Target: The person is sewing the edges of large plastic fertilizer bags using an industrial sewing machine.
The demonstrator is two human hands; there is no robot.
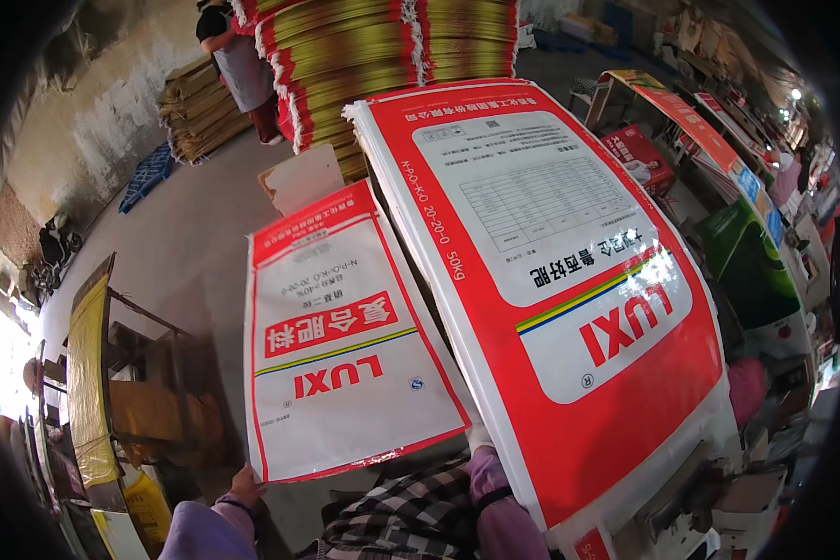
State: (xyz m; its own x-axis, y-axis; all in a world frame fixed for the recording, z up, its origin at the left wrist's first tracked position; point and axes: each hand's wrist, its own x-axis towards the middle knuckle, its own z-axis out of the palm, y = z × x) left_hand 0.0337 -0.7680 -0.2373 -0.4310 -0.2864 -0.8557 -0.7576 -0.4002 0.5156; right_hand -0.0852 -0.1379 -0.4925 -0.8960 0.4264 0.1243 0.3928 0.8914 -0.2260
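Note:
A flat white and red woven sack (345,401) stretches away from me, its near edge spread between my hands. My left hand (245,487) pinches its near left corner. At the near right corner is my right hand (479,437), which looks pale or gloved; its fingers are closed at the sack's edge and partly hidden. The sack's far end lies by a pale board (303,180). Right beside it rises a thick stack of similar red and white sacks (569,457), printed side up.
Tall bundles of yellow-green sacks with red edges (345,65) stand ahead. At left is a frame with a yellow cover (89,373). A person in an apron (238,70) stands at the far left, near piled brown sacks (191,107). More covered stacks (663,103) line the right.

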